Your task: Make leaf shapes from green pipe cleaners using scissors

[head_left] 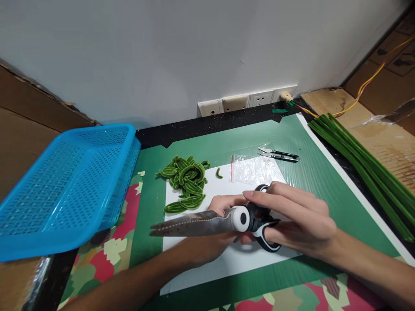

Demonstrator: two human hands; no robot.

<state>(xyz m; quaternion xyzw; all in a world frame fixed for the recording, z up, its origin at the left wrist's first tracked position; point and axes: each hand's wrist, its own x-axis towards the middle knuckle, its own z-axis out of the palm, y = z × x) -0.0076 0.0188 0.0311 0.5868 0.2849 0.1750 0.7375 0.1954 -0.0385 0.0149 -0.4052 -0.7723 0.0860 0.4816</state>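
Note:
My right hand [301,216] is shut on a pair of scissors [197,224], fingers in the black-and-white handles. The stained grey blades point left and lie together. Behind the scissors, my left hand [215,242] is curled under the pivot; the scissors hide most of its fingers and anything they hold. Beyond the blades, a pile of fuzzy green leaf shapes made of pipe cleaner [188,175] lies partly on a white sheet [210,268]. A short curved pipe cleaner piece [219,173] sits apart, right of the pile.
A blue plastic basket [119,190] stands at the left. Thread snips [280,155] lie beside a clear zip bag [253,169] on the green mat [223,149]. At the right rests a bundle of long green pipe cleaners [359,168]. Wall sockets [236,103] and a plugged-in cable [287,98] are at the back.

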